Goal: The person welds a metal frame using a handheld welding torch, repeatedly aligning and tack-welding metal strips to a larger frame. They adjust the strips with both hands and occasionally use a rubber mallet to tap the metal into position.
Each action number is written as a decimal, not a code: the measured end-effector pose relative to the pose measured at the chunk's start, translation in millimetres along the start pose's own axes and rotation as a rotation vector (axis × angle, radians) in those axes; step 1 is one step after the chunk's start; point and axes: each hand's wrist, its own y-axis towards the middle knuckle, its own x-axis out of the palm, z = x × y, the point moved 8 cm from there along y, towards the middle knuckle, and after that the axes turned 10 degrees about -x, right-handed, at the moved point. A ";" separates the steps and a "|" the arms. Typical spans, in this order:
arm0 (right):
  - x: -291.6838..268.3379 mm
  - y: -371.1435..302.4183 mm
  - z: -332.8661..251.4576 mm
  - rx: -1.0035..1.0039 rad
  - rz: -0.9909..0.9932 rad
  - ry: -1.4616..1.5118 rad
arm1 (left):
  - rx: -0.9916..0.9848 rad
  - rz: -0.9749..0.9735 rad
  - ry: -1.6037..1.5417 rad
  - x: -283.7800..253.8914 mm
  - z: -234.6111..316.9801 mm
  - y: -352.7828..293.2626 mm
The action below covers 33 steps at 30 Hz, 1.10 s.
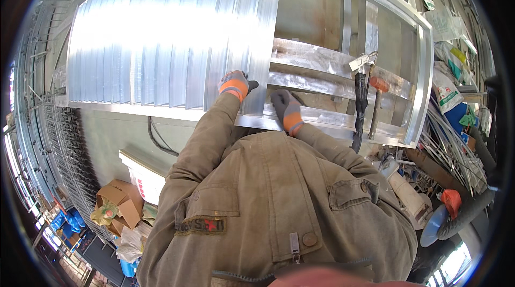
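Observation:
A frame of silvery metal (424, 72) lies in front of me, its left part covered by side-by-side ribbed metal slats (161, 67). My left hand (236, 84), in a grey and orange glove, rests on the slats near their right edge with its fingers curled. Just right of that edge, above the near rail, is my right hand (287, 110), in a matching glove. Its fingers are bent in, and whatever they may hold is hidden. Bare crossbars (332, 84) show in the uncovered right part of the frame.
On the crossbars lie a black-wrapped tool with a pale metal head (360, 94) and an orange-headed hammer (379, 85). Thin metal rods (448, 147) and plastic bags (446, 88) crowd the right. A white bucket (145, 177) and a cardboard box (120, 204) stand at lower left.

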 end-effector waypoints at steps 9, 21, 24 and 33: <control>-260.0 3.3 1.7 -0.387 0.572 -0.472 | -0.012 0.045 0.008 6.9 2.1 1.8; -483.2 -29.5 215.4 0.409 0.258 -0.595 | -0.012 0.088 0.022 9.7 4.5 -3.5; -478.9 -26.7 228.1 0.363 0.239 -0.455 | 0.007 0.090 0.021 9.1 5.9 -3.2; -445.2 -46.8 231.3 0.476 0.298 0.039 | 0.009 0.052 0.008 7.4 2.7 1.9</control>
